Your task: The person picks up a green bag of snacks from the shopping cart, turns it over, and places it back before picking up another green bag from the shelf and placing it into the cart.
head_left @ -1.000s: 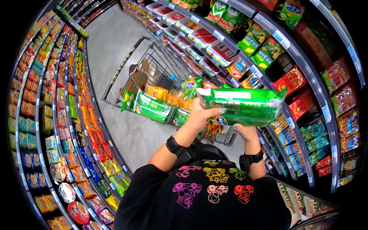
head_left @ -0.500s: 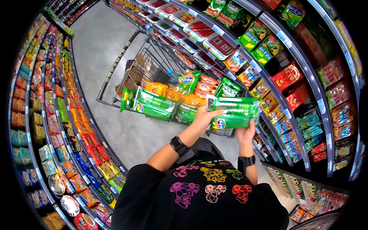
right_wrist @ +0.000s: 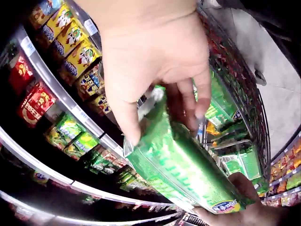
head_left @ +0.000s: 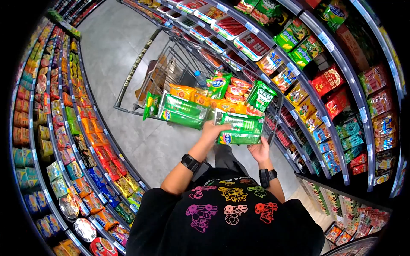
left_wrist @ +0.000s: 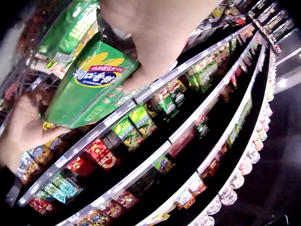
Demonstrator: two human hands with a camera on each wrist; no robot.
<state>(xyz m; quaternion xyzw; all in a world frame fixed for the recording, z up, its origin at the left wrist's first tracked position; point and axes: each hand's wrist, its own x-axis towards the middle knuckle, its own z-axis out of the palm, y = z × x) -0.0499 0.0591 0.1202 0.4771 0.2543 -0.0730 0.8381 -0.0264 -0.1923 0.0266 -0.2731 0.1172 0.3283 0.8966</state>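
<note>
Both hands hold a long green snack pack (head_left: 240, 128) with a corn picture, close over the cart's near side. My left hand (head_left: 211, 131) grips its left end, thumb lying across the top. At the other end, my right hand (head_left: 259, 151) pinches the corner between thumb and fingers, clearest in the right wrist view (right_wrist: 155, 56). The printed end with the corn picture (left_wrist: 96, 75) shows in the left wrist view. A similar green pack (head_left: 183, 111) lies in the shopping cart (head_left: 136, 66), left of the held one.
In the cart are orange packs (head_left: 181, 91), a green bag (head_left: 219, 85), red packs (head_left: 237, 90), a dark green bag (head_left: 260, 95) and a blue-capped bottle (head_left: 200, 78). Stocked shelves (head_left: 307, 79) curve along the right; more shelves (head_left: 85, 141) line the left. Grey floor (head_left: 113, 38) runs between.
The held pack has come left and lower, from beside the right shelf to the cart's near edge. Both hands keep hold of it throughout.
</note>
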